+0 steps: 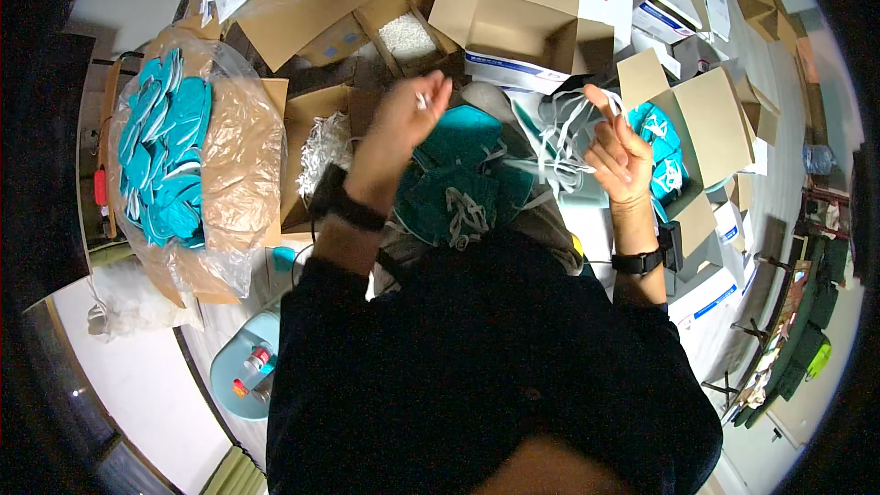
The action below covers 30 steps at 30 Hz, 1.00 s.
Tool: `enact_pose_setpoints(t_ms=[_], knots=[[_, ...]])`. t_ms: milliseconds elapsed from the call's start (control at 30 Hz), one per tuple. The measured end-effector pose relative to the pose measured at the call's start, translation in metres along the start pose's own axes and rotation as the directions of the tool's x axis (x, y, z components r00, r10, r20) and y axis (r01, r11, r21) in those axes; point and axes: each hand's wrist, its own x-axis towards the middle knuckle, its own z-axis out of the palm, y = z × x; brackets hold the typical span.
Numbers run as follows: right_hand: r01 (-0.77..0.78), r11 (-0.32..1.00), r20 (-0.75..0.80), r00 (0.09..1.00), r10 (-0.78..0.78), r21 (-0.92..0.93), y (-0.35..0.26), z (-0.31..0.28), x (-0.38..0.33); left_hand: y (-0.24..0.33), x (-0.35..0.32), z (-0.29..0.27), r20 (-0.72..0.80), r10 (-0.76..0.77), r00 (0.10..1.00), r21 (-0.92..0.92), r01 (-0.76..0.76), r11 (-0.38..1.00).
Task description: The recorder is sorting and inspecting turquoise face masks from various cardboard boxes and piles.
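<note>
1. Closest to me is the person's dark top (495, 367), filling the bottom of the scene.
2. Far left, a clear plastic bag (240, 160) bulges over a brown carton, with a heap of teal pieces (165, 156) crowded along its left edge.
3. Below that sits a pale blue tub (223, 362); a clear bottle (257, 359) lies toward its right edge.
4. Next along, an open carton (310, 110) holds white strips (316, 160), its right part hidden behind the left forearm.
5. The left hand (417, 108) is raised, blurred, its fingers curled in. A small white bit (422, 101) shows among them; I cannot tell whether it is pinched.
6. Behind that hand, a smaller carton (374, 16) holds a mound of white bits (408, 37) near its front edge.
7. In the middle, flat teal pieces with white ties (454, 179) overlap across the person's lap.
8. Beyond the lap stands a carton with a blue band (522, 73), flaps spread.
9. A tangle of white straps (564, 142) hangs just left of the right hand (621, 151). That hand has its index finger lifted, the others loosely bent; a strap reaches the index finger, but I cannot tell if it is gripped.
10. Rightmost, an open carton (715, 133) holds more teal pieces (667, 165) toward its left edge.
</note>
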Motion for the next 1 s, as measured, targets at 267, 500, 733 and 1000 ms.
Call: enact_pose_setpoints(t_ms=[267, 500, 733, 1000], knots=[[0.091, 0.993, -0.097, 0.99, -0.098, -0.077, -0.008, -0.023, -0.026, 0.1, 0.045, 0.03, -0.19, -0.433, 0.881, -0.618, 0.235, 0.75], [0.11, 0.985, -0.2, 0.97, -0.136, -0.135, -0.013, -0.037, -0.041, 0.108, -0.037, 0.083, 0.302, -0.111, 0.947, 0.662, -0.125, 0.739], [-0.091, 0.832, -0.403, 0.9, -0.166, -0.547, 0.001, -0.011, -0.029, 0.112, -0.1, 0.095, 0.337, -0.16, 0.928, 0.809, -0.198, 0.554], [-0.318, 0.486, -0.419, 0.901, -0.112, -0.814, 0.035, -0.007, -0.017, 0.111, -0.122, 0.1, 0.341, -0.184, 0.922, 0.7, -0.119, 0.705]])
